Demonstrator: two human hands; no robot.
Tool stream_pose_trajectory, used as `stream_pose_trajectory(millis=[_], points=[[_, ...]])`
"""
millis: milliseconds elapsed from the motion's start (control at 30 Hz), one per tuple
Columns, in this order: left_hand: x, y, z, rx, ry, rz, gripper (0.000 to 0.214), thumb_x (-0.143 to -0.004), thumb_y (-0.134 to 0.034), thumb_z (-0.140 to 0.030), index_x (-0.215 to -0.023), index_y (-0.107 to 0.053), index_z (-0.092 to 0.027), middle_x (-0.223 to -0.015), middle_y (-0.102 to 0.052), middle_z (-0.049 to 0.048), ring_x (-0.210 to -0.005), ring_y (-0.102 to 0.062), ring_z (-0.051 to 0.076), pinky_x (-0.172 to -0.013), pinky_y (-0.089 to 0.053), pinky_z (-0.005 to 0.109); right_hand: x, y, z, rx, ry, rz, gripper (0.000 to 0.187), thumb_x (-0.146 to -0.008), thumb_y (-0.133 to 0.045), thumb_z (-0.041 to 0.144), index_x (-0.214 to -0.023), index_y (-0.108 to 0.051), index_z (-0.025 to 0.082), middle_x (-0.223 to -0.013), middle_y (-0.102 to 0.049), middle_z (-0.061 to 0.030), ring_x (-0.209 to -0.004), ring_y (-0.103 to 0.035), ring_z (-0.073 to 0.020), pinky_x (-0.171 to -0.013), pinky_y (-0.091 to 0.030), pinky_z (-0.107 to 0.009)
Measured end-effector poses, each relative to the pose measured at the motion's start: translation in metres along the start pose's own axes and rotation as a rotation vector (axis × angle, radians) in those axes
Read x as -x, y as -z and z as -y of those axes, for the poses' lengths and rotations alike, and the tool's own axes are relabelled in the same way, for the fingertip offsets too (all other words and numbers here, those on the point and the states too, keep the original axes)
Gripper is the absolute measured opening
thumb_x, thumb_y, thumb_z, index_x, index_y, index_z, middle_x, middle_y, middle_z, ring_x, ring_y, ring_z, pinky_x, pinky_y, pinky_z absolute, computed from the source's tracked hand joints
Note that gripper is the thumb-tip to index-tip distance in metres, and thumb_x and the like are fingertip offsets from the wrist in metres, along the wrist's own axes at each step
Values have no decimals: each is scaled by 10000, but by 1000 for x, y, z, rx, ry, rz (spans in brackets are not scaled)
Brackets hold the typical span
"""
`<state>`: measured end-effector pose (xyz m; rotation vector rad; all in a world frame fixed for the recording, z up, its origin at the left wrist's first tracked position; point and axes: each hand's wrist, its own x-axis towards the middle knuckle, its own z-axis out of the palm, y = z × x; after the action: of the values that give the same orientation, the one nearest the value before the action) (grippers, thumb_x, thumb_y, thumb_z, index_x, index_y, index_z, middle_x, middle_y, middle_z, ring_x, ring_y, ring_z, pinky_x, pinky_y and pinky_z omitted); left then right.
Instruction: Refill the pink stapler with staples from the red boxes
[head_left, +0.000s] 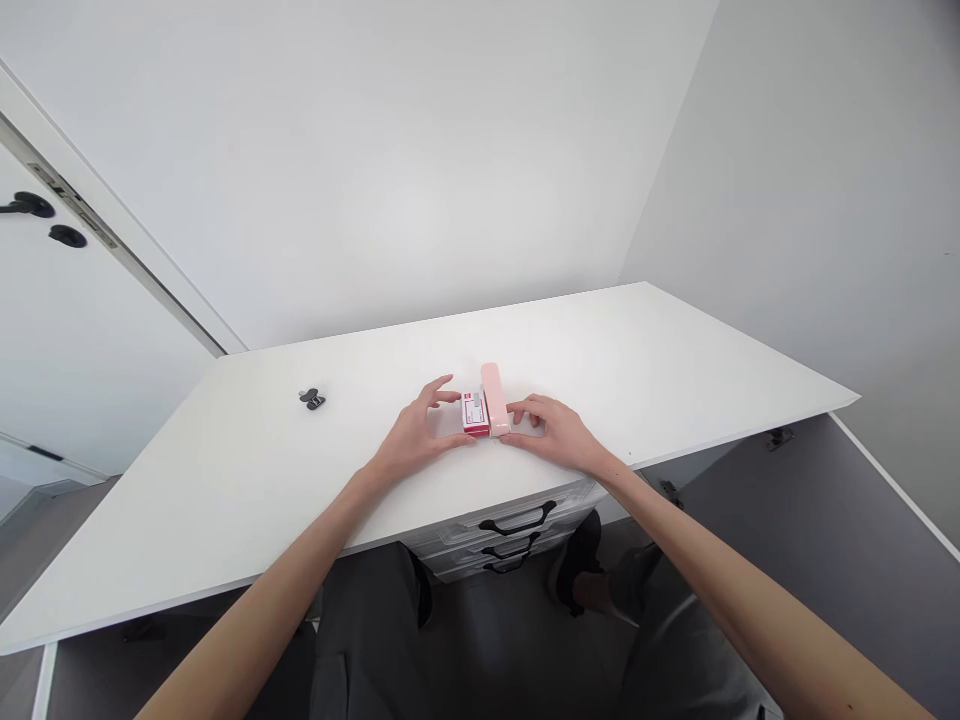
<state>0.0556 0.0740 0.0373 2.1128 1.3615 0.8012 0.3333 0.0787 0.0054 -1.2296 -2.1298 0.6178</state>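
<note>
A small red-and-white box [475, 413] lies on the white tabletop, side by side with a longer pink stapler [495, 399]. My left hand [420, 427] is at the box's left side, its thumb at the near corner and its fingertips by the far left edge, with the index finger raised. On the other side, my right hand [553, 432] has its thumb at the stapler's near end and a fingertip against its right side. The box and stapler sit against each other between both hands, resting on the table.
A small black object [312, 399] lies on the left part of the white table [600, 360]. Below the front edge are drawers with black handles [517, 518] and an open cabinet space at right. Walls stand behind and right; a door [67, 300] is at left.
</note>
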Motion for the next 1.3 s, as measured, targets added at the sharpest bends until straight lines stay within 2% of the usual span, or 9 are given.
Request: stream_pose_trajectory(millis=[133, 333, 600, 833, 1100, 1200, 1300], points=[[0, 0, -2, -7, 33, 10, 970, -779, -817, -605, -1578, -348, -319, -1437, -664, 88, -1315, -612, 308, -1110, -470, 490, 0, 0, 0, -5, 10, -4, 369, -905, -750, 493, -1222, -748, 303, -1006, -725, -17, -803, -587, -193, -754, -454, -337], [-2, -2, 1, 7, 5, 2, 924, -799, -823, -538, -1562, -360, -298, -1461, -649, 86, -1305, -621, 273, -1125, -469, 451, 0, -2, -2, 4, 20, -9, 364, -904, -759, 489, -1217, -748, 303, -1004, -726, -16, -801, -586, -192, -752, -451, -334], [-6, -4, 4, -14, 47, 18, 926, -809, -815, -521, -1578, -357, -286, -1449, -652, 109, -1311, -614, 302, -1130, -462, 493, 0, -1, 1, 12, 12, -7, 364, -903, -749, 500, -1211, -749, 305, -1004, -728, -16, -808, -590, -197, -751, -454, -336], [-6, -4, 6, 6, -2, 30, 902, -813, -811, -496, -1573, -371, -294, -1415, -670, 91, -1310, -613, 285, -1144, -459, 490, 1, 0, 2, -1, -3, 1, 359, -902, -752, 504, -1203, -749, 310, -1012, -729, -13, -808, -581, -196, -754, -453, -341], [-5, -6, 9, 11, -21, 37, 951, -780, -842, -543, -1573, -375, -298, -1416, -657, 101, -1332, -597, 293, -1156, -457, 502, 1, 1, 4, -4, -13, 9, 371, -907, -741, 513, -1209, -743, 296, -1026, -731, -19, -816, -590, -201, -763, -462, -343], [-2, -3, 12, -14, -67, -3, 944, -781, -832, -584, -1564, -390, -295, -1513, -576, 120, -1386, -555, 305, -1151, -469, 494, 1, 1, 5, -7, -22, 13, 369, -904, -740, 511, -1201, -743, 293, -1029, -731, -20, -821, -590, -202, -774, -469, -352], [2, 13, 25, -136, -80, -149, 692, -922, -680, -579, -1509, -460, -286, -1555, -532, 109, -1433, -504, 294, -1184, -434, 496, 1, 2, 7, -21, -24, 20, 382, -895, -741, 512, -1208, -739, 292, -1026, -734, -20, -826, -590, -204, -789, -476, -361]])
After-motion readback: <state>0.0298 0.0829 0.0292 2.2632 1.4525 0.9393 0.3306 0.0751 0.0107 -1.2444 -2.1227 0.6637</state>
